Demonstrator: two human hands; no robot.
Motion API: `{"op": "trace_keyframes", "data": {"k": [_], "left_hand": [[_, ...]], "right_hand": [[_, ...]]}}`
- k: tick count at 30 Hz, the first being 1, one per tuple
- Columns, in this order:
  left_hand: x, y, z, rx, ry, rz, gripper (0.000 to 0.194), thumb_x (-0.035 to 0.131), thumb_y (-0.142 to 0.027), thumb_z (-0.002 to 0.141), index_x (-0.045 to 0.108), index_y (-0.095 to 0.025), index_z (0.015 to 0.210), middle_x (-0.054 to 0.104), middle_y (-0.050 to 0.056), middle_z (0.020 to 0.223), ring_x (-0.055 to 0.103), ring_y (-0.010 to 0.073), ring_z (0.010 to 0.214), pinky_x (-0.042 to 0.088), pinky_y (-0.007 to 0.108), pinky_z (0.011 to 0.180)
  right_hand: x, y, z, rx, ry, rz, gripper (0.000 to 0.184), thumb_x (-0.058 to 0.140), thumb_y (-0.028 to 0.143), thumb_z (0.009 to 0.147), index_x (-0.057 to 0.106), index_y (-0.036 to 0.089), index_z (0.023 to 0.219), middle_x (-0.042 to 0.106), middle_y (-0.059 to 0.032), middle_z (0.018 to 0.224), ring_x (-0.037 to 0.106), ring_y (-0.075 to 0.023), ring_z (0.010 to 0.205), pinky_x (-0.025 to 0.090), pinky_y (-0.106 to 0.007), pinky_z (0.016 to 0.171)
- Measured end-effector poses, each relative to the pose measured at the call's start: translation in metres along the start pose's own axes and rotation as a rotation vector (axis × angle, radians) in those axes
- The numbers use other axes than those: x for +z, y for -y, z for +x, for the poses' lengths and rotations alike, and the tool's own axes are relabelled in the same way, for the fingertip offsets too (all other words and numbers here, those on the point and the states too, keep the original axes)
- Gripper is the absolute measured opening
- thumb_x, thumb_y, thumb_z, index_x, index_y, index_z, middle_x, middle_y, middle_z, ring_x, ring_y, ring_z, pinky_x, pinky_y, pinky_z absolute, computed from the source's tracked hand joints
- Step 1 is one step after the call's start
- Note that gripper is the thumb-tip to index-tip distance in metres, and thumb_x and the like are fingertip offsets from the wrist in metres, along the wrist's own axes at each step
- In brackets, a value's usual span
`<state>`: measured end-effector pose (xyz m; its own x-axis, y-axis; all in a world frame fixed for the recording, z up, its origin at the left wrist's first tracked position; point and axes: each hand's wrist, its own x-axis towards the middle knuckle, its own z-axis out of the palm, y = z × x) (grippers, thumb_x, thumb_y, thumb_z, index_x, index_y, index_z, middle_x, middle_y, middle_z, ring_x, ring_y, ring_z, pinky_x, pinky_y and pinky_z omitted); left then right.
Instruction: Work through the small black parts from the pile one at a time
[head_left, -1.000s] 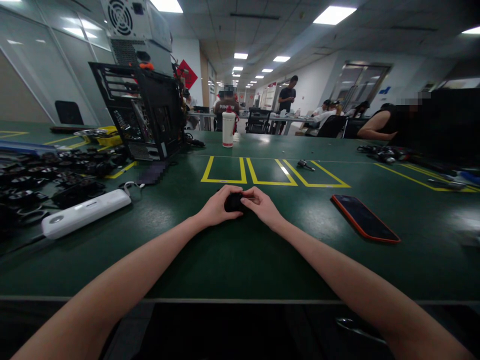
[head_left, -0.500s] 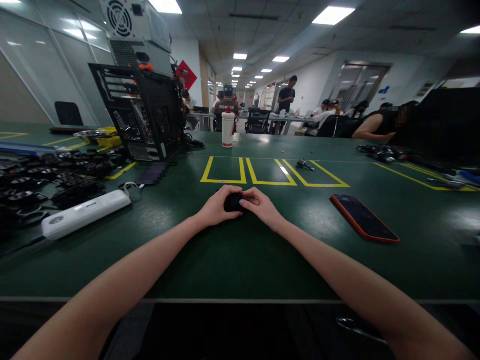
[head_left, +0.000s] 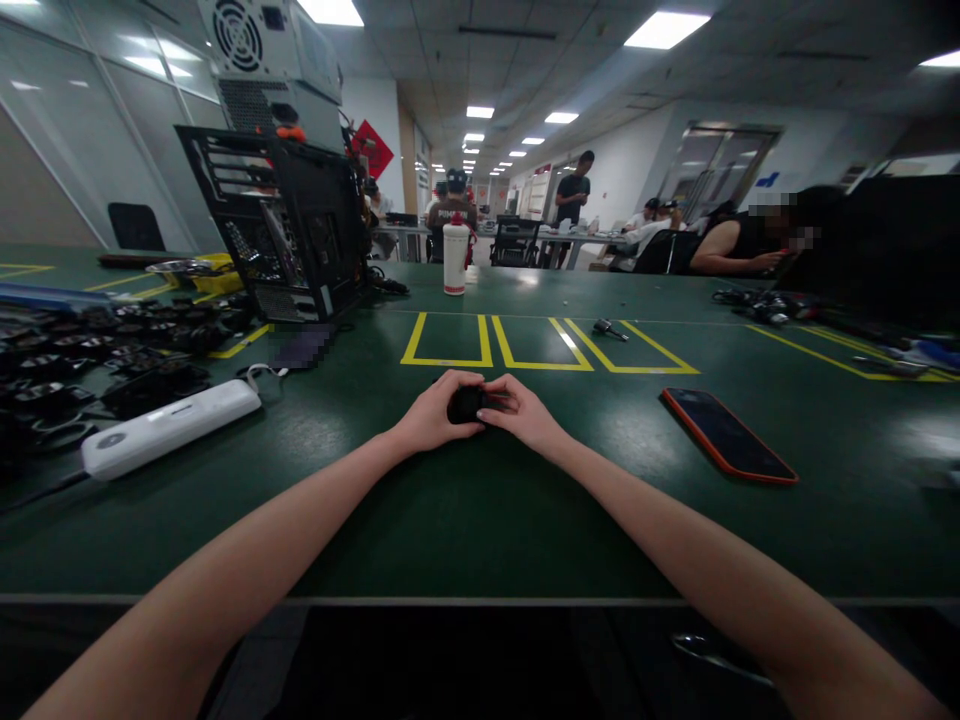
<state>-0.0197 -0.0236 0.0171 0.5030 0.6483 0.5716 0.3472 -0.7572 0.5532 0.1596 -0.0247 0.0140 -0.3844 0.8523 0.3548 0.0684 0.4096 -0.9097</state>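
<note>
A small black object (head_left: 465, 404), of a kind I cannot make out, is held between both hands just above or on the green table (head_left: 480, 520). My left hand (head_left: 435, 412) curls round its left side, thumb in front and fingers behind. On the right side my right hand (head_left: 519, 410) pinches its edge with thumb and fingertips. Much of the object is covered by the fingers. Beyond the hands, yellow tape outlines (head_left: 540, 366) mark the tabletop, and a small dark piece with a metal pin (head_left: 610, 330) lies in the rightmost one.
An orange-cased phone (head_left: 727, 436) lies to the right. At left are a white power strip (head_left: 172, 425), a heap of black parts (head_left: 90, 350) and an open computer case (head_left: 300, 220). A white cup (head_left: 454, 260) stands further back. A person (head_left: 739, 245) sits at far right.
Both hands stay almost in place around the black object, with only a slight shift of the right fingers. The person at far right has leaned and moved their arms.
</note>
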Motion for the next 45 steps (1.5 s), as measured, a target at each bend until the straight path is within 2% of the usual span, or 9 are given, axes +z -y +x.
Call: {"op": "trace_keyframes", "data": {"k": [4,10,16,22,27,34,38,42,45], "left_hand": [[-0.0004,-0.0004,0.0004,-0.011,0.009,0.007,0.058,0.068,-0.022,0.062,0.041,-0.024,0.114,0.047,0.007,0.115,0.045,0.0234,0.109,0.039,0.041,0.09],[0.0002,0.0003,-0.0002,-0.003,0.002,-0.005,0.057,0.068,-0.021,0.062,0.042,-0.024,0.112,0.047,0.007,0.115,0.046,0.0229,0.109,0.039,0.041,0.09],[-0.0002,-0.0007,0.0,0.0,0.0,0.007,0.055,0.066,-0.021,0.064,0.041,-0.024,0.113,0.047,0.007,0.115,0.046,0.0228,0.109,0.039,0.041,0.09],[0.0003,-0.0004,0.0005,-0.017,0.003,0.019,0.058,0.067,-0.022,0.062,0.04,-0.024,0.114,0.048,0.007,0.115,0.046,0.0231,0.109,0.04,0.041,0.089],[0.0002,-0.0012,-0.0001,-0.014,0.0,0.02,0.057,0.067,-0.021,0.062,0.041,-0.024,0.112,0.048,0.007,0.114,0.046,0.0226,0.108,0.04,0.041,0.09],[-0.0025,-0.0068,-0.0005,-0.015,0.011,0.052,0.054,0.064,-0.022,0.065,0.04,-0.024,0.114,0.048,0.006,0.115,0.046,0.0222,0.109,0.039,0.04,0.09],[-0.003,-0.0076,0.0002,-0.027,0.02,0.076,0.056,0.065,-0.023,0.065,0.039,-0.024,0.115,0.048,0.006,0.116,0.046,0.0227,0.109,0.039,0.041,0.091],[-0.0031,-0.0077,0.0003,-0.021,0.02,0.075,0.057,0.065,-0.023,0.065,0.04,-0.024,0.115,0.048,0.007,0.116,0.046,0.023,0.109,0.039,0.042,0.091],[-0.0027,-0.0074,-0.0002,-0.004,0.022,0.07,0.057,0.065,-0.023,0.065,0.04,-0.024,0.115,0.048,0.007,0.116,0.046,0.0229,0.109,0.038,0.042,0.092]], "right_hand": [[0.0009,0.0015,0.0014,0.007,-0.046,-0.027,0.017,0.058,0.029,0.071,0.053,0.019,0.085,0.057,-0.001,0.088,0.056,-0.0145,0.087,0.044,-0.035,0.084],[-0.0008,0.0012,0.0018,0.135,-0.032,-0.011,0.03,0.061,0.026,0.069,0.05,0.019,0.096,0.056,-0.0044,0.098,0.056,-0.0166,0.091,0.043,-0.039,0.084],[0.0005,0.0033,-0.002,0.029,0.023,0.021,0.031,0.066,0.022,0.063,0.048,0.021,0.089,0.053,-0.0005,0.097,0.055,-0.0159,0.094,0.043,-0.037,0.087],[0.0029,0.0018,-0.0006,0.006,-0.048,-0.042,0.017,0.056,0.029,0.073,0.051,0.02,0.087,0.055,-0.0011,0.091,0.056,-0.0149,0.089,0.045,-0.035,0.083],[0.0003,0.0007,0.0014,0.1,-0.04,-0.044,0.031,0.059,0.026,0.071,0.049,0.019,0.1,0.054,-0.0047,0.1,0.056,-0.0167,0.093,0.044,-0.037,0.084],[-0.0007,0.0036,-0.0015,0.029,0.035,-0.009,0.03,0.065,0.022,0.065,0.05,0.02,0.091,0.053,-0.0011,0.099,0.055,-0.0166,0.095,0.043,-0.038,0.088],[0.0009,0.0035,-0.0019,0.015,0.003,-0.041,0.021,0.057,0.027,0.073,0.051,0.02,0.091,0.055,-0.0018,0.095,0.055,-0.0157,0.093,0.043,-0.037,0.087],[0.0009,0.0034,-0.0007,0.073,-0.052,-0.056,0.028,0.058,0.026,0.072,0.05,0.02,0.098,0.055,-0.0038,0.098,0.055,-0.0165,0.095,0.044,-0.038,0.087],[0.0005,0.005,-0.0006,0.136,-0.028,-0.044,0.032,0.06,0.024,0.071,0.049,0.019,0.1,0.055,-0.0056,0.101,0.055,-0.0179,0.094,0.044,-0.04,0.085]]}}
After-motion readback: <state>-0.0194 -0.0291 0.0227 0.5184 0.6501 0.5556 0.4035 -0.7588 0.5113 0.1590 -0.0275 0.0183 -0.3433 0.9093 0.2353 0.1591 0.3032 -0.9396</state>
